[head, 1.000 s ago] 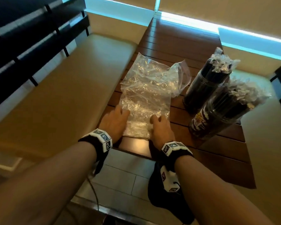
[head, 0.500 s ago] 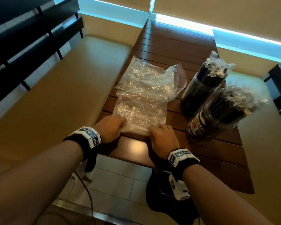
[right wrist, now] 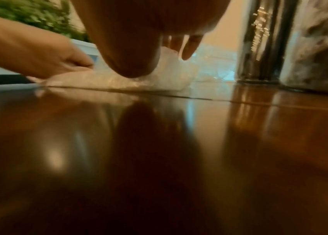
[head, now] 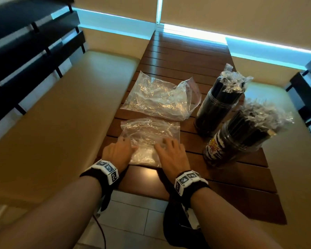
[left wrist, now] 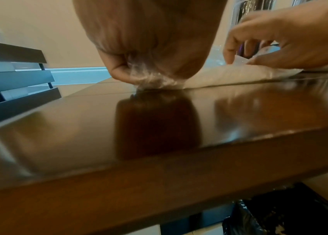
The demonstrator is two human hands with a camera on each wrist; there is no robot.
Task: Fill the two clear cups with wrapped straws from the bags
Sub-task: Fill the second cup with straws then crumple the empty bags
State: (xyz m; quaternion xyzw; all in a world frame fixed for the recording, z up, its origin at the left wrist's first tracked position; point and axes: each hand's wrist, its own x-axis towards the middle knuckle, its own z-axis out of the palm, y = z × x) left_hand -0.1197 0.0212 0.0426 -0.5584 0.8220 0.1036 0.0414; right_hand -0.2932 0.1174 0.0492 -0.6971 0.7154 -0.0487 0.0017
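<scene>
Right, left hand [head: 117, 153] first: its grip is clenched on a bunched corner of the near, flattened clear plastic bag [head: 151, 134], and the left wrist view shows the film [left wrist: 153, 79] gathered between thumb and curled fingers, pressed down to the glossy dark brown slatted wooden counter [head: 241, 194]. Over to the right hand [head: 171, 157]: it lies on the same bag's near right part, fingers spread and fairly straight on top, thumb tucked at the bag's edge. From the left wrist that hand [left wrist: 291, 36] looks to be nipping the film between thumb and forefinger, but I cannot tell for sure whether it is pinching or just pressing.

Beyond the near bag, a second crumpled clear plastic bag [head: 160, 97] lies apart from it, farther up the counter, its mouth puffed open to the right. To the right of both bags stand the two clear cups, the farther one [head: 214, 112] and the nearer one [head: 230, 146], close together, each packed with black straws in clear wrappers [head: 232, 81] that bristle above the rims. The nearer cup carries a colourful printed label low on its wall.

Beige padded bench seats [head: 52, 114] flank the counter on both sides.
</scene>
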